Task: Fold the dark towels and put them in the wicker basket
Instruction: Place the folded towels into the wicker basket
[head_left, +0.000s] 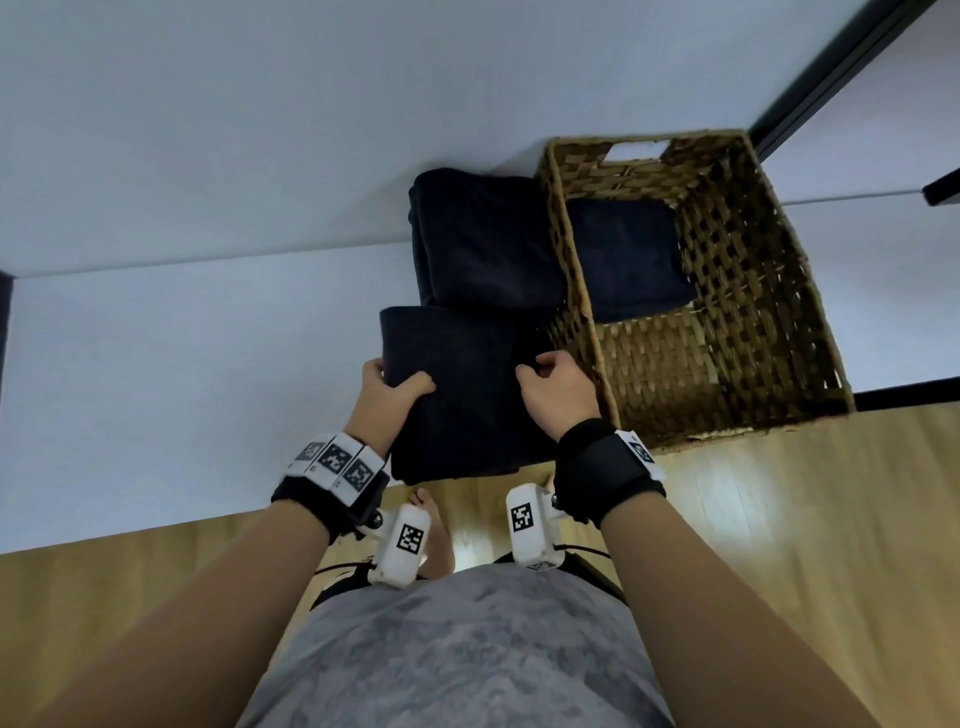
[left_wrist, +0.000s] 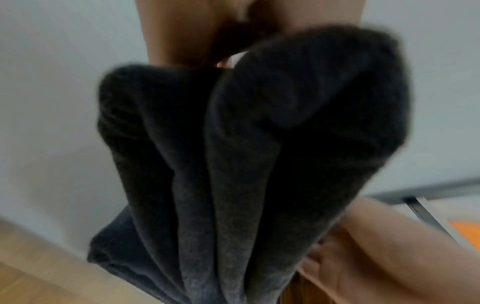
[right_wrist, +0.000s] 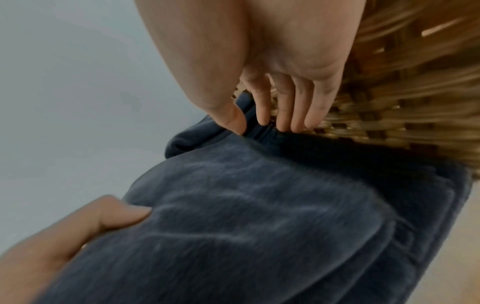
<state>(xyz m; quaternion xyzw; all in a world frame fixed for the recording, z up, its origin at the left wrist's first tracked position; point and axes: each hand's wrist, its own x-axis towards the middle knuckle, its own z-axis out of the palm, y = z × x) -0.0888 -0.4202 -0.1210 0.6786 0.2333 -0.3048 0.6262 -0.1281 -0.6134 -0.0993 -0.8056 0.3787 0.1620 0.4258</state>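
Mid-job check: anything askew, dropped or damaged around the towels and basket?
Nothing stands out. One folded towel lies flat in the wicker basket, another towel sits beside it on the white surface, and both hands, left and right, grip the near towel at its edges. The wicker looks intact.

Left hand (head_left: 387, 395) fingers hidden under towel (head_left: 457, 395) — wrist views blurred.
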